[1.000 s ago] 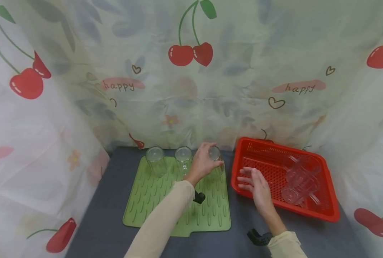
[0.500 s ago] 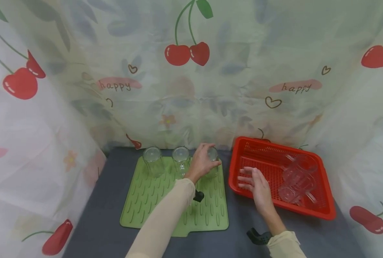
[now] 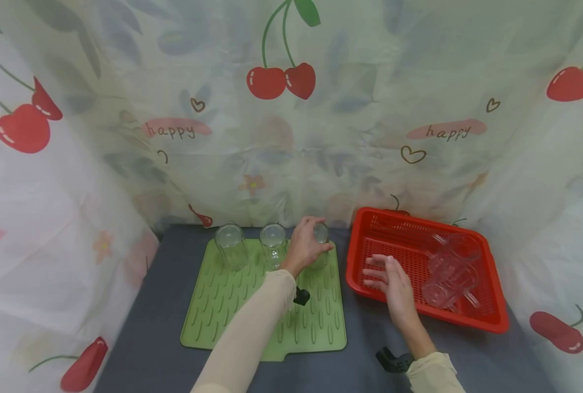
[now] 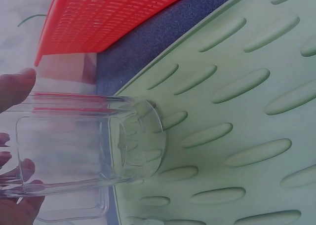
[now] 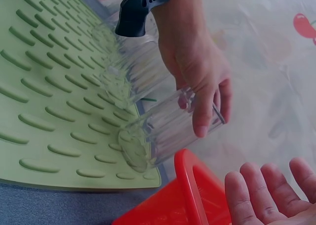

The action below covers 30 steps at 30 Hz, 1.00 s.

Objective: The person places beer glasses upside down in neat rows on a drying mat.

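My left hand (image 3: 303, 246) grips the upper end of a clear glass mug (image 4: 69, 146) from above, thumb on one side and fingers on the other. The mug stands on the back right of a green ridged mat (image 3: 237, 311), its handle showing in the left wrist view. To its left, two more clear glasses, a middle one (image 3: 273, 243) and a left one (image 3: 232, 248), stand in a row along the mat's back edge. My right hand (image 3: 392, 284) hovers before the red basket's near left side, fingers extended and holding nothing.
A red perforated plastic basket (image 3: 370, 213) stands right of the mat, with clear glass mugs (image 3: 451, 273) lying jumbled in its right half. The dark grey table (image 3: 144, 322) is enclosed by a cherry-printed curtain (image 3: 291, 136) at the back and sides.
The whole scene shifts slightly left as the head view turns. The left hand keeps its grip on the mug, and the right hand stays much the same.
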Each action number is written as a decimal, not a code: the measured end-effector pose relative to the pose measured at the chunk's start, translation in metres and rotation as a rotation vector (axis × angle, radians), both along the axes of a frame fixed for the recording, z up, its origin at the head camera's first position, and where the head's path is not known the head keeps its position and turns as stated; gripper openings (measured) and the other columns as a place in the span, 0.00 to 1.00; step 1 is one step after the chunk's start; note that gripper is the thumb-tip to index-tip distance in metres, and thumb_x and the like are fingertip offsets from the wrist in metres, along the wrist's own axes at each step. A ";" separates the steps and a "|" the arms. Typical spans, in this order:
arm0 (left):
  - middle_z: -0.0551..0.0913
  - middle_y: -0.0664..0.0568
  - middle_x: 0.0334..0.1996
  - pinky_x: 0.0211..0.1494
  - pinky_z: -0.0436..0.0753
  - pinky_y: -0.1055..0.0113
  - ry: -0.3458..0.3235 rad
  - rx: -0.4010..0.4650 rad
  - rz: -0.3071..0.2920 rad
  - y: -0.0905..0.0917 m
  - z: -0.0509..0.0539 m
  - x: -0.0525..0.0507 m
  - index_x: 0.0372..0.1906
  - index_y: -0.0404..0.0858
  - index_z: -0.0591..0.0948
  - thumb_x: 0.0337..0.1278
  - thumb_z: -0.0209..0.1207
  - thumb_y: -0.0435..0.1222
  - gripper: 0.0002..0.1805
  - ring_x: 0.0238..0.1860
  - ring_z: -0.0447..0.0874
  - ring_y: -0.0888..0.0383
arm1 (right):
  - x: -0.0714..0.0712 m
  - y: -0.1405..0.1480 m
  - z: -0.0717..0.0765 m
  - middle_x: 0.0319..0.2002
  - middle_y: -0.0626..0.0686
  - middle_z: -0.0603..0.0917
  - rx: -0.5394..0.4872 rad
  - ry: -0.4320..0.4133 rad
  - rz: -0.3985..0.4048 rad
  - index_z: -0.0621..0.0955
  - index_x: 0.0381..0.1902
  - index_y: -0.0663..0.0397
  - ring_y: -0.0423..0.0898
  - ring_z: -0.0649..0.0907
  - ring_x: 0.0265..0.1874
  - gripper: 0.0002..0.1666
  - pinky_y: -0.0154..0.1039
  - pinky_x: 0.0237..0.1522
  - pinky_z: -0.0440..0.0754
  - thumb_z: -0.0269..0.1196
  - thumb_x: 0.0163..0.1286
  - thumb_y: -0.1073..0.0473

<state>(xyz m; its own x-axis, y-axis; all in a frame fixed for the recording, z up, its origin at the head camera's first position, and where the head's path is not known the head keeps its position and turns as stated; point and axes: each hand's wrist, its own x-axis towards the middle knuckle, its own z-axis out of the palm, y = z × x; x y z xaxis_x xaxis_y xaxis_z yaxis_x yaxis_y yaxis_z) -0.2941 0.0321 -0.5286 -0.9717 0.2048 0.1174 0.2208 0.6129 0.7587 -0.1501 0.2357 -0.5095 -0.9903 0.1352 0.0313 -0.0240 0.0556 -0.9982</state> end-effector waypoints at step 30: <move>0.70 0.56 0.70 0.67 0.78 0.52 0.117 -0.204 0.013 0.002 -0.005 0.004 0.68 0.55 0.76 0.47 0.78 0.48 0.39 0.71 0.69 0.51 | 0.000 0.025 0.019 0.70 0.54 0.74 0.409 -0.090 -0.134 0.66 0.73 0.47 0.53 0.79 0.64 0.35 0.24 0.54 0.78 0.53 0.77 0.36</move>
